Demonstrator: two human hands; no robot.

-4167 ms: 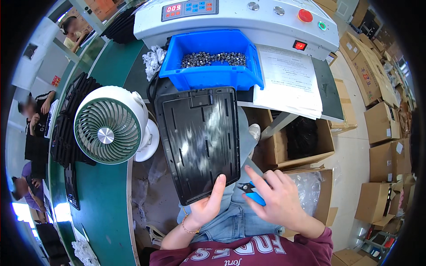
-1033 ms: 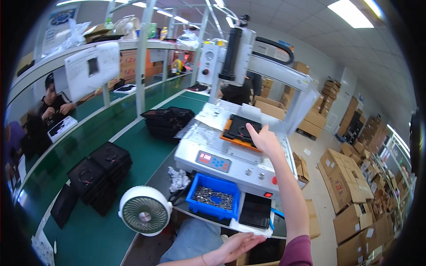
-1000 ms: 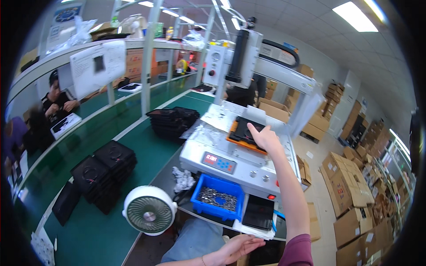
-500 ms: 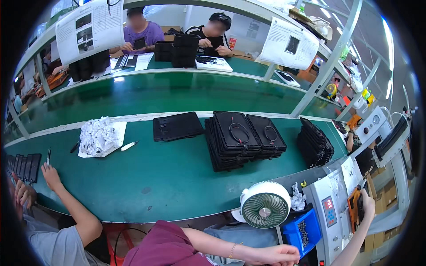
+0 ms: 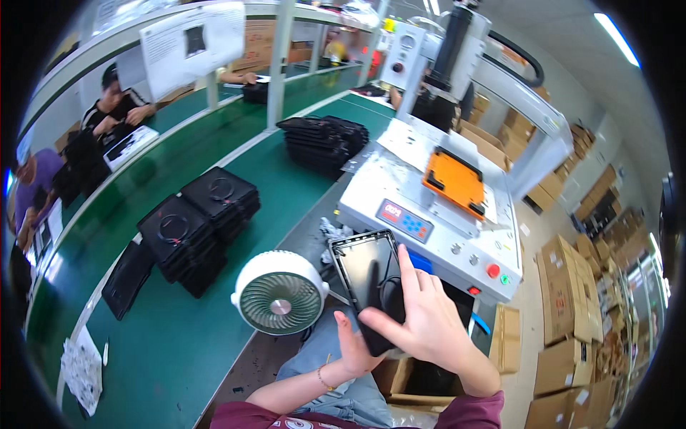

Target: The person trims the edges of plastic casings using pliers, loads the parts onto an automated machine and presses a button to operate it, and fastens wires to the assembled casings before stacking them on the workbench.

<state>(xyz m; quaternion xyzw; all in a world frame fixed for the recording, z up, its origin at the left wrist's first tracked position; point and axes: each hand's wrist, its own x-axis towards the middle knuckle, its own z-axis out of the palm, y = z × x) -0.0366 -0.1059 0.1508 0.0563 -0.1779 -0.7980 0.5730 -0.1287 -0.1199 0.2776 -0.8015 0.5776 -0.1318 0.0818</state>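
Black panel [image 5: 368,275]: lower end hidden behind right hand [image 5: 421,322] and left hand [image 5: 354,350]. Blue bin [image 5: 421,261] mostly covered by the panel, only a sliver shows. Contents of the cardboard box [image 5: 411,379] under the hands too dark to tell. Machine's red display [image 5: 392,211] too small to read.

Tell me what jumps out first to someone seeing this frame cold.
Front and centre, the right hand and left hand hold a flat black panel up between them. Just left of it stands a small white desk fan at the edge of the green belt. Behind the panel sits a white benchtop machine with a bright orange fixture on its bed.
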